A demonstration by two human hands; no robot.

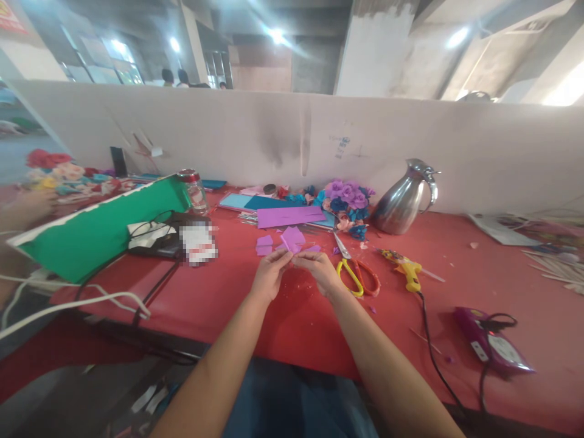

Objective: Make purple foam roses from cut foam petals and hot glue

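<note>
My left hand (271, 272) and my right hand (322, 271) meet above the red table, fingertips pinched. Between them is a small piece of purple paper (287, 242), its lower part hidden by the fingers. Just behind lie cut purple paper pieces (264, 246) and a larger folded purple sheet (285, 217). Close to my right hand are scissors (357, 277) with one yellow and one orange-red handle. Farther right rests a yellow glue gun (409, 274) with a black cord.
Purple and blue paper flowers (347, 196) lie at the back, beside a steel jug (404, 201). A purple box with cables (495, 340) sits at right. Leftward are a glass jar (196, 193), a green board (114, 228) and white cables (104, 298). Another person's arm (22, 219) shows at far left.
</note>
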